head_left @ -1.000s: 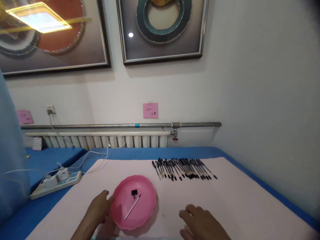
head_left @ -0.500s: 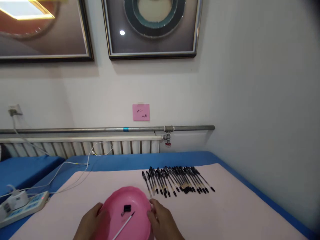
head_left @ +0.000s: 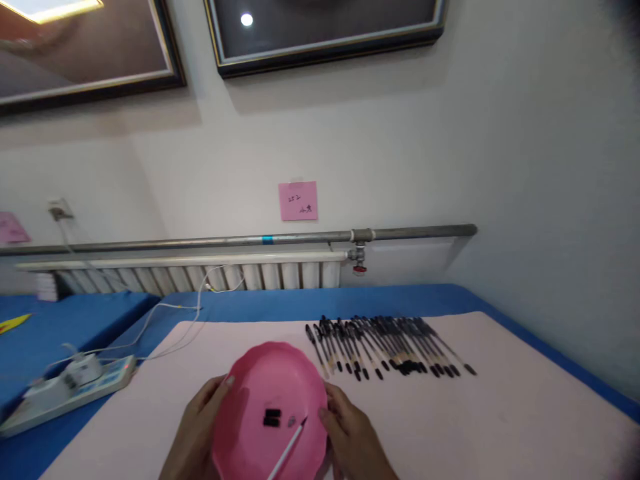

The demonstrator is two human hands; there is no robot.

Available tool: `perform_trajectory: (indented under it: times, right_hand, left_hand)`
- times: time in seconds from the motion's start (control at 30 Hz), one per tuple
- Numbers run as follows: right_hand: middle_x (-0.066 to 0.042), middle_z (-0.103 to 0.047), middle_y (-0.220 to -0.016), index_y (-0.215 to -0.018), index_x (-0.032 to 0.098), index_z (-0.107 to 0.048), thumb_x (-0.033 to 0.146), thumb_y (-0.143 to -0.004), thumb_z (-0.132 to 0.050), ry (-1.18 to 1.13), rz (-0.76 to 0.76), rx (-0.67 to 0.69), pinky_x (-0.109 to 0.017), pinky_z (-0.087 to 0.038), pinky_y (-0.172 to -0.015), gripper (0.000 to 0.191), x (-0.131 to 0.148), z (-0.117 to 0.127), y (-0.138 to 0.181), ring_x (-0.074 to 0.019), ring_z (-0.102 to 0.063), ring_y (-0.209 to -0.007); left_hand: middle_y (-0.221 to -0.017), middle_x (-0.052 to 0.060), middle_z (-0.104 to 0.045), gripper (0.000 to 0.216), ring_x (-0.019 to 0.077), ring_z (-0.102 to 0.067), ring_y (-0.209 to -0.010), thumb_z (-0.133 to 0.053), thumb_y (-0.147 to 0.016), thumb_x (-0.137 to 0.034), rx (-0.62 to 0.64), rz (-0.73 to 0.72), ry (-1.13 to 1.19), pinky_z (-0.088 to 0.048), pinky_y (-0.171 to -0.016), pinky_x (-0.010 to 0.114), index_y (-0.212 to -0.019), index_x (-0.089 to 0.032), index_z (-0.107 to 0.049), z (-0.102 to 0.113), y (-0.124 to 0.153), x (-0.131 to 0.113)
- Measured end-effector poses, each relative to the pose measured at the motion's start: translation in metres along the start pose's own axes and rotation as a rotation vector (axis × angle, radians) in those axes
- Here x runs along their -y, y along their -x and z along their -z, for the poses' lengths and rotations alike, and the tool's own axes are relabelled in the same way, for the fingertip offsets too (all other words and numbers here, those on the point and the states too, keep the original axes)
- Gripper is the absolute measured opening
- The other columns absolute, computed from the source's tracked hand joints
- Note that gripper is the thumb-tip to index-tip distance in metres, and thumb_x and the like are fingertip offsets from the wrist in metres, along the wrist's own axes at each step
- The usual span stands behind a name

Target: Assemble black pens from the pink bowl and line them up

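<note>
A pink scalloped plate (head_left: 260, 373) sits near the front of the pale table cover. Inside it lie a small black binder clip (head_left: 272, 418) and a thin white stick-like refill (head_left: 288, 450). My left hand (head_left: 195, 433) grips the plate's left rim, fingers curled on the edge. My right hand (head_left: 350, 437) holds the right rim the same way. Behind the plate, to the right, a row of several black pens (head_left: 385, 347) lies side by side.
A white power strip (head_left: 65, 390) with plugs and cables rests on the blue cloth at left. A radiator (head_left: 200, 277) and metal pipe (head_left: 300, 237) run along the wall, with a pink note (head_left: 298, 201) above. The wall closes in at right.
My right hand moved left from the table to the plate's right rim. Both hands now hold the plate, which looks tilted toward me. The view swung slightly and dipped.
</note>
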State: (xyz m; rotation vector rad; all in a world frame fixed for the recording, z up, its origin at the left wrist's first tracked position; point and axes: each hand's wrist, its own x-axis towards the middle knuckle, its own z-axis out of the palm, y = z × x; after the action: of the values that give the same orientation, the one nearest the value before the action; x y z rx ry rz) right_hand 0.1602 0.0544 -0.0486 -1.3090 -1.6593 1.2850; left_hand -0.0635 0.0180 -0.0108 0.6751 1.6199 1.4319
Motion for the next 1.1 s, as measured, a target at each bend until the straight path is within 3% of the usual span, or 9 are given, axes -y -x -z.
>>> perform_trajectory:
  times: [0.13,0.27,0.47,0.63,0.77,0.87,0.97,1.03,1.1]
  right_hand:
    - [-0.004,-0.068,-0.091,-0.130,0.026,-0.041,0.037,-0.081,-0.039,-0.157,-0.033,0.019,-0.020,-0.034,-0.027,0.049,-0.002,-0.003,-0.004,-0.0061,-0.044,-0.027]
    - [-0.001,-0.068,-0.083,-0.122,0.025,-0.047,0.039,-0.081,-0.040,-0.160,-0.036,-0.020,-0.021,-0.038,-0.032,0.043,0.001,-0.003,-0.005,-0.0072,-0.045,-0.028]
    - [0.006,-0.056,-0.048,-0.122,0.021,-0.047,0.040,-0.082,-0.042,-0.174,-0.030,-0.029,-0.023,-0.041,-0.038,0.045,-0.001,-0.003,-0.005,-0.0123,-0.048,-0.033]
    - [-0.004,-0.066,-0.088,-0.120,0.021,-0.047,0.041,-0.079,-0.048,-0.314,-0.018,0.043,-0.024,-0.040,-0.039,0.046,-0.002,-0.005,-0.005,-0.0077,-0.047,-0.036]
    - [-0.008,-0.063,-0.104,-0.120,0.022,-0.046,0.039,-0.076,-0.050,-0.308,-0.011,0.095,-0.025,-0.040,-0.039,0.047,-0.002,-0.008,-0.003,-0.0067,-0.048,-0.037]
    - [-0.009,-0.061,-0.107,-0.117,0.021,-0.047,0.038,-0.075,-0.050,-0.278,-0.006,0.103,-0.025,-0.041,-0.038,0.045,-0.002,-0.011,-0.002,-0.0071,-0.048,-0.040]
    - [-0.010,-0.062,-0.106,-0.117,0.020,-0.048,0.037,-0.075,-0.051,-0.256,-0.015,0.097,-0.023,-0.041,-0.036,0.045,0.000,-0.013,-0.001,-0.0124,-0.055,-0.052]
    - [-0.010,-0.062,-0.103,-0.117,0.020,-0.048,0.037,-0.075,-0.051,-0.254,-0.006,0.096,-0.022,-0.041,-0.036,0.045,0.001,-0.013,-0.001,-0.0155,-0.058,-0.060]
    - [-0.009,-0.064,-0.097,-0.118,0.019,-0.047,0.036,-0.077,-0.050,-0.246,0.000,0.098,-0.022,-0.041,-0.036,0.045,0.002,-0.013,-0.002,-0.0158,-0.058,-0.060]
  left_hand:
    - [-0.071,0.003,-0.068,0.041,0.0173,-0.061,-0.066,-0.069,-0.060,-0.050,-0.008,-0.042,0.068,-0.046,-0.058,0.025,-0.081,-0.015,-0.065,-0.003,0.004,-0.003]
    - [-0.077,0.004,-0.068,0.039,0.0170,-0.060,-0.069,-0.067,-0.064,-0.047,0.024,-0.077,0.061,-0.045,-0.060,0.025,-0.086,-0.015,-0.065,-0.001,0.004,-0.001]
    - [-0.072,0.003,-0.066,0.038,0.0164,-0.059,-0.067,-0.067,-0.064,-0.047,-0.020,-0.088,0.060,-0.045,-0.059,0.025,-0.084,-0.015,-0.064,0.000,0.002,0.001]
    - [-0.074,0.004,-0.066,0.039,0.0172,-0.059,-0.068,-0.060,-0.069,-0.050,-0.070,-0.101,-0.056,-0.046,-0.059,0.026,-0.085,-0.015,-0.063,0.005,-0.004,0.006]
    - [-0.078,0.005,-0.068,0.036,0.0207,-0.061,-0.072,-0.046,-0.078,-0.047,-0.154,-0.178,-0.410,-0.047,-0.061,0.030,-0.086,-0.016,-0.063,0.011,-0.006,0.007]
    - [-0.097,0.010,-0.066,0.033,0.0251,-0.060,-0.089,-0.045,-0.078,-0.037,-0.218,-0.248,-0.560,-0.046,-0.077,0.038,-0.099,-0.016,-0.061,0.012,-0.007,0.008]
    - [-0.113,0.015,-0.058,0.036,0.0281,-0.050,-0.107,-0.047,-0.076,-0.029,-0.309,-0.474,-0.742,-0.036,-0.094,0.043,-0.106,-0.014,-0.058,0.007,-0.001,0.007]
    - [-0.107,0.012,-0.059,0.030,0.0261,-0.050,-0.105,-0.044,-0.078,-0.027,-0.253,-0.645,-0.892,-0.037,-0.094,0.041,-0.101,-0.016,-0.059,0.001,0.009,0.005]
    - [-0.098,0.008,-0.062,0.024,0.0224,-0.053,-0.097,-0.044,-0.078,-0.024,-0.049,-0.656,-0.984,-0.040,-0.087,0.036,-0.094,-0.019,-0.061,-0.006,0.020,0.002]
